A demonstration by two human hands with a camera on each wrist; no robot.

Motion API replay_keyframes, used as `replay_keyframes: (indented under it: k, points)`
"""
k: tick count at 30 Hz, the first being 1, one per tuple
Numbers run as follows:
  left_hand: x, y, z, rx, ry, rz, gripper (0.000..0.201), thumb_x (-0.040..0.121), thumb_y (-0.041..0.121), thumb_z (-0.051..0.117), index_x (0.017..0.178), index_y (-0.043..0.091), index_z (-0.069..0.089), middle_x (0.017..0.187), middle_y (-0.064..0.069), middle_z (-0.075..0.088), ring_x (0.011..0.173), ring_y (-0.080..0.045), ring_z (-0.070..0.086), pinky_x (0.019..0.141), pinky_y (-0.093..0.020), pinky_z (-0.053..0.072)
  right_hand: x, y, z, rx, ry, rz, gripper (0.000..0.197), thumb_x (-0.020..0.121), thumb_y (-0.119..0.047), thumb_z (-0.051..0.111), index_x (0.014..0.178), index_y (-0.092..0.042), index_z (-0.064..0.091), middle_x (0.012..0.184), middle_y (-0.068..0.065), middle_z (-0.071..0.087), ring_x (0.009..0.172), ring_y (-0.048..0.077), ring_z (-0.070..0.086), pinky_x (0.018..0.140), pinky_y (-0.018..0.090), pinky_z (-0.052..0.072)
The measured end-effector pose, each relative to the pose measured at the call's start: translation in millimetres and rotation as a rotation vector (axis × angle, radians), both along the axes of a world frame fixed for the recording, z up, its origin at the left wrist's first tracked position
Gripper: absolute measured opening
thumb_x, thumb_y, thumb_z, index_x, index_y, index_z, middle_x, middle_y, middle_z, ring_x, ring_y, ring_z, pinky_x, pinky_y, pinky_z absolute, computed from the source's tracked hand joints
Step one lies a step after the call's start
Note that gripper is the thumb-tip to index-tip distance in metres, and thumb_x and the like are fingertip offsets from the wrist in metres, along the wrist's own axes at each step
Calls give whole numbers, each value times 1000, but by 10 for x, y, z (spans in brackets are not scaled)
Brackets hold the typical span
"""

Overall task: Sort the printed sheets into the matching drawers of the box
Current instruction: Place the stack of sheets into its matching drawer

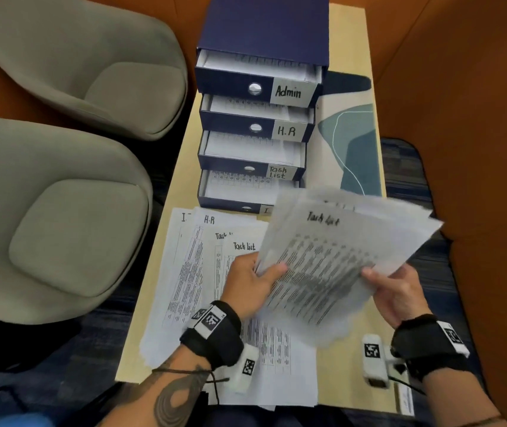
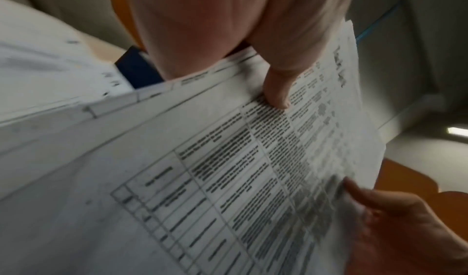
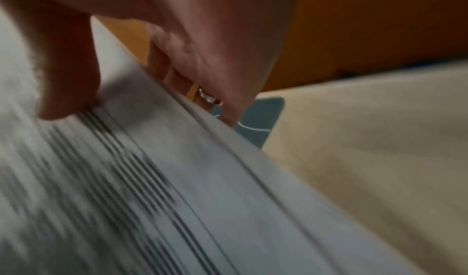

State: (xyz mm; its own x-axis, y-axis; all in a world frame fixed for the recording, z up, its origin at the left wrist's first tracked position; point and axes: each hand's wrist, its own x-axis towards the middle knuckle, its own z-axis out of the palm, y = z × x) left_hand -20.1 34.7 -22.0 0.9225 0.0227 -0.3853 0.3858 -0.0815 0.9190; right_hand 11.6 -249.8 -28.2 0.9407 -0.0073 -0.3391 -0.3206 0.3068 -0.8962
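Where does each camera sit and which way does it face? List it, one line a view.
Head: above, looking down at the drawer box, table, both hands and forearms.
Left wrist: along the left hand; its thumb lies on the held sheets.
Right wrist: along the right hand, thumb on top.
All share the held sheets.

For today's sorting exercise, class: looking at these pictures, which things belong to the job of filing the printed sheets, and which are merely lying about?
Part of the job:
- held sheets, top one headed Task List
- left hand and right hand gripping them
- sheets on the table
- drawer box: Admin, H.R, Task List, one label hidden

Lying about:
- two grey chairs
- patterned mat
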Motion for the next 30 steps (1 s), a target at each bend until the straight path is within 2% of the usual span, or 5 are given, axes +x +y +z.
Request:
replay_keyframes:
  k: [8,14,21,26,30]
  points:
    - [81,64,799,9,-650,-160,32,85,34,69,105,11,80,115,-10,75,112,-27,67,101,-37,51,148,-63,638,-37,-330,122,7,88,-24,78,93,-25,82,93,-4,78,87,13,75,77,25,60]
    - [28,10,209,-190,-99,85,20,86,-7,63,97,-2,78,105,-12,78,98,-24,72,82,-27,55,0,48,460,-288,-364,325,27,77,-17,73,101,-25,82,107,5,78,98,16,74,90,25,55]
    - [-32,-3,341,-39,-425,100,22,73,15,71,92,11,81,99,-2,78,98,-20,73,90,-35,58,61,0,756,-383,-486,448,38,79,-47,81,105,-18,77,106,-1,76,100,21,72,88,28,56]
    - [-103,-57,402,463,-717,120,23,91,38,77,96,15,80,83,8,74,71,-9,69,60,-29,57,-252,383,754,-447,-504,36,52,68,7,81,85,-42,82,86,-21,78,78,1,75,68,18,60]
    - [-103,-198,651,283,-836,191,8,89,14,83,93,8,81,86,3,77,74,-12,73,58,-32,58,-267,395,844,-338,-532,-23,52,65,8,82,92,-37,81,94,-11,80,85,10,75,76,27,62]
